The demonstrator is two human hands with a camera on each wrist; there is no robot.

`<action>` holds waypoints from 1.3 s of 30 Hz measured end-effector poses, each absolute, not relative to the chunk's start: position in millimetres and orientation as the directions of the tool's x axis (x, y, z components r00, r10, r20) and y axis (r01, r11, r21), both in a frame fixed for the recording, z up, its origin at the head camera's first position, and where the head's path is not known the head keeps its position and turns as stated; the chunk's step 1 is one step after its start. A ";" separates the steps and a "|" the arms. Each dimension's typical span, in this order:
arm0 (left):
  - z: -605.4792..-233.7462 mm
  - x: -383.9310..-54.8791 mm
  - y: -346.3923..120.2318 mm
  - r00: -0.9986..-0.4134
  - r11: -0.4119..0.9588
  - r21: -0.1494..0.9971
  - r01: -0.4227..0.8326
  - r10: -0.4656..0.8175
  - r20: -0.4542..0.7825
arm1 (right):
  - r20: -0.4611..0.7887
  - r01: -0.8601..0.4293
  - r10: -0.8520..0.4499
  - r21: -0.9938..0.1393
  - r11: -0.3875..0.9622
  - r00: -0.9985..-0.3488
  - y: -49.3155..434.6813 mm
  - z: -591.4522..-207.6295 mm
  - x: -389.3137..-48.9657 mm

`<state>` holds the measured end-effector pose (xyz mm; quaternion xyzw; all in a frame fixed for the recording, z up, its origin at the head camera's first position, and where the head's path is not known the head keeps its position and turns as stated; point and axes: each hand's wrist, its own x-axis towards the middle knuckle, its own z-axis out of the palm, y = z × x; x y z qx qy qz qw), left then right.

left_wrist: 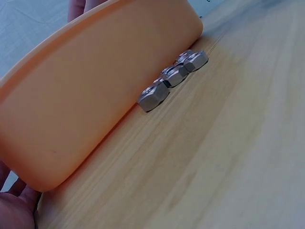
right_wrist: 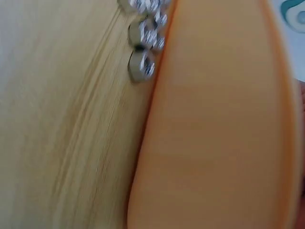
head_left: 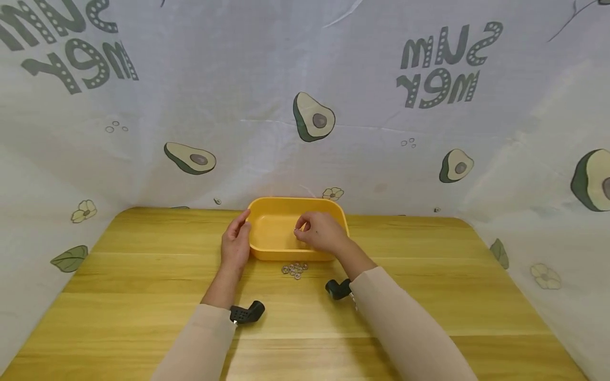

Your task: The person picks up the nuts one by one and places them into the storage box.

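Note:
A yellow plastic bin (head_left: pixel 274 254) stands near the back of the wooden table. My left hand (head_left: pixel 235 247) rests against its left end, with fingers and thumb along the outer wall by the rim. Over the inside of the bin, my right hand (head_left: pixel 324 233) pinches a small metal nut (head_left: pixel 296 229) between thumb and fingertips; the fingers mostly cover it. Several silver hex nuts (head_left: pixel 293 272) lie in a loose cluster just in front of the bin. The left wrist view shows these nuts (left_wrist: pixel 175 75) flat on the wood, close to the bin's wall.
The wooden table (head_left: pixel 143 296) reaches out on both sides of the bin. A pale curtain (head_left: pixel 248 106) printed with avocados hangs behind the table's back edge. A black wrist camera (head_left: pixel 248 313) sits on the left wrist, another camera (head_left: pixel 337 289) on the right.

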<state>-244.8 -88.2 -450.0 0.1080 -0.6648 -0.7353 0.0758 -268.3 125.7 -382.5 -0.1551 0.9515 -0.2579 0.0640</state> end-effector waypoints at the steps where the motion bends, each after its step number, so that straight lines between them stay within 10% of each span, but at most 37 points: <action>1: -449.9 -244.7 -87.7 -0.965 -0.107 0.994 -0.031 -0.255 -0.058 | -0.056 -0.249 -0.321 -0.512 0.822 -0.945 125.3 -382.8 -271.5; 39: -448.8 -243.5 -87.5 -0.963 -0.101 0.995 -0.020 -0.265 -0.046 | -0.086 -0.054 -0.138 -0.627 0.777 -0.987 112.2 -396.1 -300.8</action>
